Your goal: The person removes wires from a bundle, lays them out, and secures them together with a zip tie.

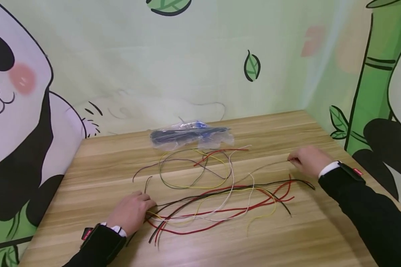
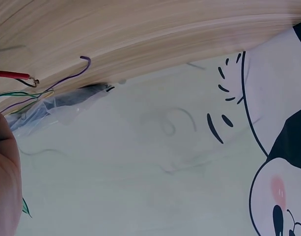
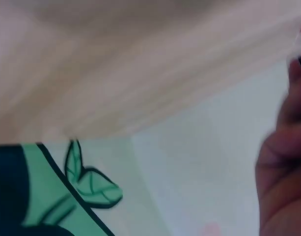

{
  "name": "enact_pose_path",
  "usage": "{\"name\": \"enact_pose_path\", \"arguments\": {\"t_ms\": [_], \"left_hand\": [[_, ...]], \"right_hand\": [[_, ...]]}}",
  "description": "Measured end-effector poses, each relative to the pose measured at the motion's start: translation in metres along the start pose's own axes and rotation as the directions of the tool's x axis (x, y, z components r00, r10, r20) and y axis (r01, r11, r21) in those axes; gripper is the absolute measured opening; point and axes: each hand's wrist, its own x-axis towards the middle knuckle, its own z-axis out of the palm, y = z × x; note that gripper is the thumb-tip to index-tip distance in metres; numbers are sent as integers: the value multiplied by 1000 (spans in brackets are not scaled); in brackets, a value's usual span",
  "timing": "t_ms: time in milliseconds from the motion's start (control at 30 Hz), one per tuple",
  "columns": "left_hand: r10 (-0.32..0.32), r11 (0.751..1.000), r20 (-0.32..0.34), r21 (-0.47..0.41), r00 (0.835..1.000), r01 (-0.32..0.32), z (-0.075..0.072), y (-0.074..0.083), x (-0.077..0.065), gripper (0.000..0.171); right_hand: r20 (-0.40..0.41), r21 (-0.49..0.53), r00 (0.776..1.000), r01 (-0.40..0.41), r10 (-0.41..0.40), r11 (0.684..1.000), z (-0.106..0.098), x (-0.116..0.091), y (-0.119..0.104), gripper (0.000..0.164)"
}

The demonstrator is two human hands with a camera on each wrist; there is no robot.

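Observation:
Several loose wires lie across the wooden table, among them red wire, black wire, white wire and yellow wire. Low over their left end, my left hand grips the bunch, and black ends stick out past it; its fingertips are hidden from the head view. Out to the right, my right hand pinches the end of a thin brown wire between thumb and finger. That wire runs from the pinch back left toward the bunch. Only part of this hand shows in the right wrist view.
Behind the bunch lies a loose loop of yellow and green wire, with a purple wire and a short red wire across it. A clear plastic bag with dark contents sits near the table's back edge. A panda-print backdrop stands behind.

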Motion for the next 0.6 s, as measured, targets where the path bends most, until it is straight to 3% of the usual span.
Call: {"name": "enact_pose_path", "arguments": {"t_ms": [100,233,467,600], "left_hand": [[4,1000,-10,20,1000,-4,-2,-3,-4,25],[3,999,-14,36,1000,-2,-2,-3,-7,24],[-3,1000,-45,6,999,3,2,3,-2,23],[12,1000,-77,-15,997,-13,3,7,5,26]], "right_hand": [[113,28,993,43,-46,999,4,-17,-2,9],[179,76,981,62,-75,995,14,-30,-8,17],[194,87,979,41,-57,995,25,-39,-7,15],[177,105,984,7,-25,994,26,-39,-12,23]]}}
